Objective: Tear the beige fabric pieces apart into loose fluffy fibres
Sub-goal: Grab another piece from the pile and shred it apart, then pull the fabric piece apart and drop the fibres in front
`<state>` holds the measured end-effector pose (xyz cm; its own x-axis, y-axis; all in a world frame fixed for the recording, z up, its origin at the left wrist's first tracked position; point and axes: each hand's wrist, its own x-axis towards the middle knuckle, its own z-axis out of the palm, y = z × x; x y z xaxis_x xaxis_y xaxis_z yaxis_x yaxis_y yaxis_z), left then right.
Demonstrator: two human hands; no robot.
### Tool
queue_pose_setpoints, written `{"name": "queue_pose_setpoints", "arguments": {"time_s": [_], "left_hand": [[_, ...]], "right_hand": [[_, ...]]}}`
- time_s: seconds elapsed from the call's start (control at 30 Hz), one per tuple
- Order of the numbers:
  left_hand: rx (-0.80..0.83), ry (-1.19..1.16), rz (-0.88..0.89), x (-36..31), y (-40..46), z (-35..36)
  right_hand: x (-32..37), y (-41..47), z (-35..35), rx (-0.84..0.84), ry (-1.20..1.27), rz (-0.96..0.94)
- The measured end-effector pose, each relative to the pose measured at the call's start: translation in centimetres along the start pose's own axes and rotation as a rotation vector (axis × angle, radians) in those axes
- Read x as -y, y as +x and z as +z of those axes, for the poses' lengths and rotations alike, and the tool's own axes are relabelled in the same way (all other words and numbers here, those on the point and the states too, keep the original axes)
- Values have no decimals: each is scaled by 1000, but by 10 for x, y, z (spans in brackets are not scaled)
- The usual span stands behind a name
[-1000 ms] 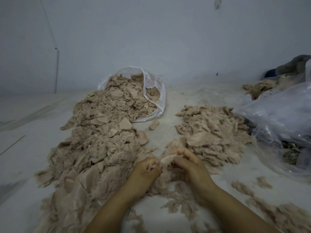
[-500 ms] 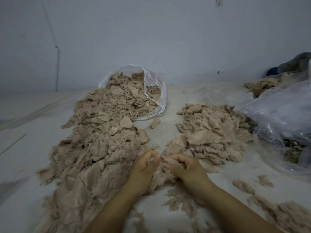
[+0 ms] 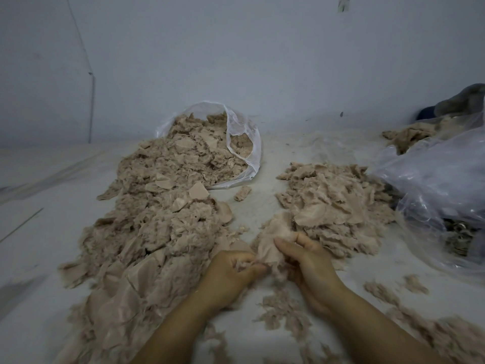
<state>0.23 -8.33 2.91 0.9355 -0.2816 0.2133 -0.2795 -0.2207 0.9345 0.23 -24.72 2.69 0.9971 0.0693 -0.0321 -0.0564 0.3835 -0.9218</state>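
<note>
**Fabric piece gripped between both hands**

Fabric piece (image 3: 273, 245), beige and thin, sits at the near centre of the scene, held up between the two hands just above the white surface (image 3: 275, 158). The left hand (image 3: 231, 271) curls its fingers round the piece's left edge, with wisps of fibre showing between the fingers. The right hand (image 3: 307, 261) pinches the right side, thumb on top. The hands are close together, the fabric bunched between them.

Left of the hands a large heap (image 3: 157, 227) of beige scraps and fluff runs from the near edge back to a clear bag (image 3: 241, 143), which lies on its side at the far centre with more scraps spilling from its mouth. Right of the hands lies a smaller pile (image 3: 338, 203) of flatter pieces. One small scrap (image 3: 242, 193) lies alone between bag and pile. Loose fibres (image 3: 283, 313) are scattered near the wrists and along the near right. A big crumpled plastic sack (image 3: 441, 185) sits at the far right, with more beige material and a grey cloth (image 3: 464, 101) behind it.
</note>
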Motion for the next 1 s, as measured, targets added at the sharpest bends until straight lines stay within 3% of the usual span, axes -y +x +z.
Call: {"name": "queue_pose_setpoints", "arguments": {"time_s": [0.13, 0.3, 0.6, 0.73, 0.87, 1.0], "left_hand": [[-70, -208, 7, -1, 3, -8], [17, -211, -28, -1, 1, -7], [-19, 22, 27, -1, 4, -6], [-44, -66, -1, -1, 3, -13], [-60, -281, -52, -3, 2, -18], [-63, -167, -124, -1, 2, -4]], "right_hand": [[1, 2, -2, -29, -35, 22], [1, -6, 3, 165, -140, 103], [-1, -6, 9, -34, -98, -118], [5, -1, 2, -218, -2, -167], [5, -3, -1, -235, -138, -231], [-7, -4, 13, -185, -375, -286]]}}
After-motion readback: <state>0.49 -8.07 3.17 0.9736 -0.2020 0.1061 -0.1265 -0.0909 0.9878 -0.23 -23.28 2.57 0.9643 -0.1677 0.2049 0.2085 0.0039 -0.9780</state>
